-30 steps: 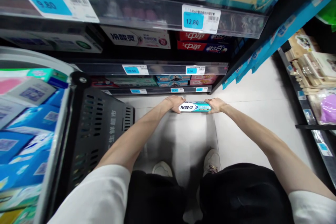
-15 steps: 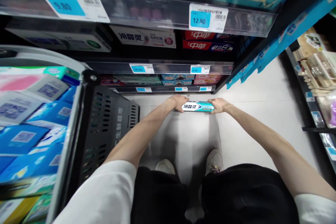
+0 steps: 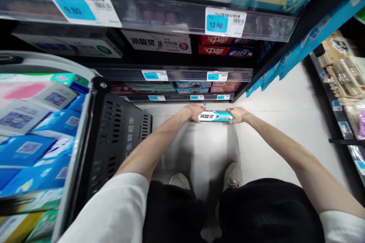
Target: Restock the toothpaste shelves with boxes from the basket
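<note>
Between both hands I hold a white and teal toothpaste box [image 3: 216,116], level, with its printed long side toward me. My left hand [image 3: 196,112] is closed around its left end, and my right hand [image 3: 237,114] grips the right end. The box is low, over the pale floor in front of the bottom shelf. How far it is above the floor, I cannot tell. Some of my fingers are hidden behind it.
A grey shopping basket [image 3: 119,136] full of packaged goods stands at my left. Ahead rise dark shelves [image 3: 171,73] with toothpaste boxes [image 3: 159,41] and price tags. Blue hanging strips [image 3: 285,59] edge the shelf unit. Another rack [image 3: 346,121] stands at right.
The view has shifted very slightly. Both hands keep the same hold on the toothpaste box, which stays in nearly the same place.
</note>
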Demonstrator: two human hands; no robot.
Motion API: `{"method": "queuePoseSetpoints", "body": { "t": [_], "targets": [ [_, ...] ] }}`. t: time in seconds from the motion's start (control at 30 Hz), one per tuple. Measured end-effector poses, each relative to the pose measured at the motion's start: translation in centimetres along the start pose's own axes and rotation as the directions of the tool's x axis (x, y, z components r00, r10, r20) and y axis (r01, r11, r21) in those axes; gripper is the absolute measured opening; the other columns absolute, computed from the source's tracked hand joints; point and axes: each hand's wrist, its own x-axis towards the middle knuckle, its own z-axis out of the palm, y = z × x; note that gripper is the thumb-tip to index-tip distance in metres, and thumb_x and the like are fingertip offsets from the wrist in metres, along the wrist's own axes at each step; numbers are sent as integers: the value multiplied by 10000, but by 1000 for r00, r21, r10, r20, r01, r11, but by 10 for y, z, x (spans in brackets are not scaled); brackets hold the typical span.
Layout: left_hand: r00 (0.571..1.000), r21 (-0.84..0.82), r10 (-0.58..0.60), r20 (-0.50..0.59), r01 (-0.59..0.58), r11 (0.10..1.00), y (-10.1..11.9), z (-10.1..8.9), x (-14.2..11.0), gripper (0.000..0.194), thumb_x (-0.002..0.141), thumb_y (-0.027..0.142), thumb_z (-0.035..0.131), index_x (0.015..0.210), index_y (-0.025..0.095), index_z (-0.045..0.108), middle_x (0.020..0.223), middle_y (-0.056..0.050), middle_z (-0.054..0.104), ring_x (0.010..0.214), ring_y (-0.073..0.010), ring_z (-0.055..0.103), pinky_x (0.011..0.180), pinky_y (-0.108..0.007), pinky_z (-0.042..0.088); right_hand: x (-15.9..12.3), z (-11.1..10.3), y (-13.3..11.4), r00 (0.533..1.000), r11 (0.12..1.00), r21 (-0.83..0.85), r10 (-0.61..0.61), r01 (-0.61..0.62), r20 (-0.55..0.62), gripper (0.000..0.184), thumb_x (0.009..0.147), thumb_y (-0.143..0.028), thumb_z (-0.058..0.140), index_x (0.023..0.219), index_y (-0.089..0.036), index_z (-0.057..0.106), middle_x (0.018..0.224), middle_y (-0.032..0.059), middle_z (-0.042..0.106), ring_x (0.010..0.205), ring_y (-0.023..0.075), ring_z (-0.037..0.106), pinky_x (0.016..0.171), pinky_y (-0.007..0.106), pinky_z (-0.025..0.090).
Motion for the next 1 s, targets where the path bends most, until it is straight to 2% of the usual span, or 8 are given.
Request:
{"method": "queuePoseSetpoints", "body": {
  "t": [0.37,0.7,1.0],
  "targets": [
    [1000,9,13,1,-13,1000,-3,5,6,771,726,462,784,1386,149,538,1296,-177,683,1080,-339,705,902,-387,563,-1,0,0,1000,1000,11,11,-11,9,669,788,-529,735,1342,-199,559,1234,158,729,1064,339,722,834,364,506],
    [1000,1,13,-4,-13,1000,-4,0,2,719,695,462,803,1326,196,584,1252,-125,713,1065,-308,711,901,-354,560,1,0,0,1000,1000,14,9,-9,17,658,784,-510,738,1337,-200,563,1208,148,737,1045,337,727,819,363,509],
    [1000,-9,-1,13,1,1000,2,-4,-2,711,680,474,809,1311,218,602,1234,-120,723,1044,-303,713,901,-354,559,0,-1,0,1000,1000,21,-7,6,21,642,806,-515,735,1341,-198,573,1246,147,732,1095,335,715,856,361,502]
  ]
}}
